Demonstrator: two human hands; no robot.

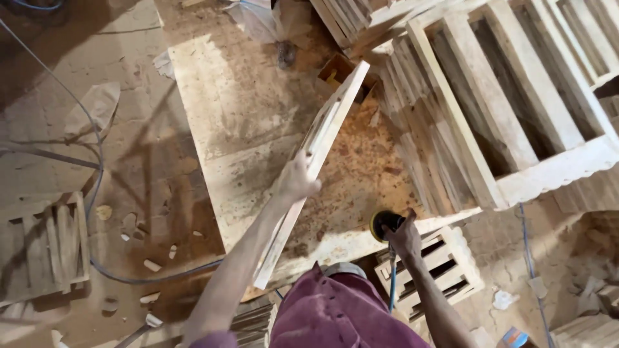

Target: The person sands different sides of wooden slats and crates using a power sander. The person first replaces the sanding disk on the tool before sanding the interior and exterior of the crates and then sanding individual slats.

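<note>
Seen from above, a worker's left hand (298, 179) grips a long slatted wooden frame (316, 167), fingers wrapped round its edge, tilting it up off the dusty bench (219, 109). The right hand (405, 237) closes around a round sander (384, 223) with a blue hose (392, 287), beside stacked wooden crates (509, 103).

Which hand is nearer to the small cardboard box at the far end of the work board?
The left. The left hand grips the long wooden frame piece, whose far end reaches the cardboard box. The right hand holds the round sander, lower and farther away.
</note>
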